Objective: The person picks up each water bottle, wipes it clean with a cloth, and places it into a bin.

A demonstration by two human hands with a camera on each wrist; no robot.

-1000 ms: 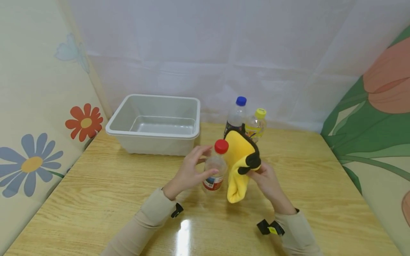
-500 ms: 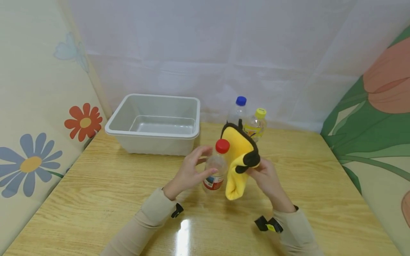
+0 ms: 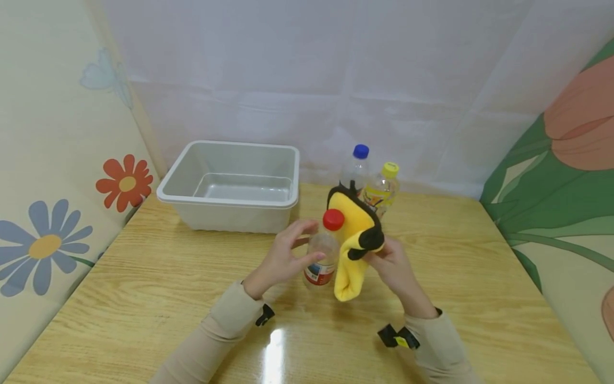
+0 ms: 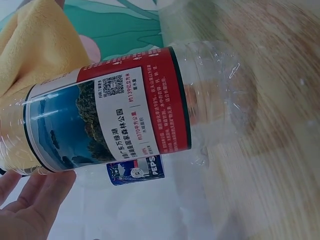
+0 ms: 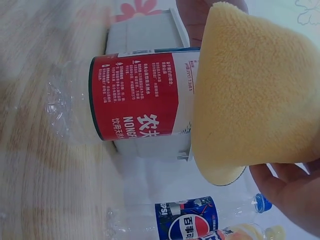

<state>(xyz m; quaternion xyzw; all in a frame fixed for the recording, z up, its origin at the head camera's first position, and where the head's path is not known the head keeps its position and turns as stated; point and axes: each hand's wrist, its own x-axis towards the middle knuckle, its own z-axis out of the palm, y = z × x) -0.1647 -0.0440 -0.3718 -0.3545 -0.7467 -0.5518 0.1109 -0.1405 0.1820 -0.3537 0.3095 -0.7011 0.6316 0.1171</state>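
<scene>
A clear plastic bottle [image 3: 320, 261] with a red cap and red label stands upright before me. My left hand [image 3: 287, 255] holds it from the left, thumb across the front and fingers behind. In the left wrist view, fingertips [image 4: 52, 192] lie along the bottle's side. My right hand [image 3: 394, 266] pinches a folded yellow cloth [image 3: 349, 272] with black edging. The cloth hangs right against the bottle's right side; in the right wrist view, it covers the bottle's upper part, and the right fingers [image 5: 280, 185] are partly hidden behind it.
A grey plastic bin [image 3: 235, 213] stands at the back left of the wooden table [image 3: 158, 298]. Behind the cloth are a blue-capped Pepsi bottle [image 3: 355, 168] and a yellow-capped bottle [image 3: 387, 186]. A white sheet [image 3: 268, 64] hangs behind the table.
My right hand has moved slightly left with the cloth, bringing it closer to the red-capped bottle. The left hand and bottle have stayed nearly still.
</scene>
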